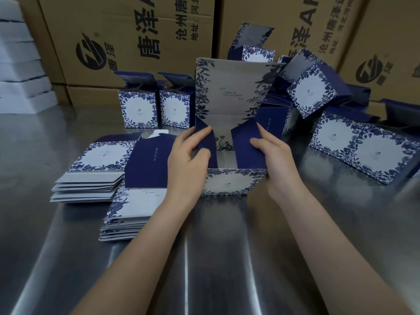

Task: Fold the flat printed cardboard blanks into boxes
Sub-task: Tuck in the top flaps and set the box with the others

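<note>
A half-formed blue-and-white floral box [231, 96] stands at the middle of the steel table, its tall lid panel upright and its front wall facing me. My left hand [188, 155] grips the dark blue left side flap, thumb and fingers on either face of it. My right hand [272, 153] grips the dark blue right side flap the same way. Both flaps lean inward over the box's open inside. Two piles of flat printed blanks [91, 178] [127, 214] lie to the left of my left forearm.
Two finished boxes [138, 108] [175, 108] stand with lids open behind the blanks. More folded boxes [313, 89] are heaped at the right, one lying flat [363, 146]. Brown shipping cartons [127, 37] wall the back. White foam sheets [20, 64] are stacked far left.
</note>
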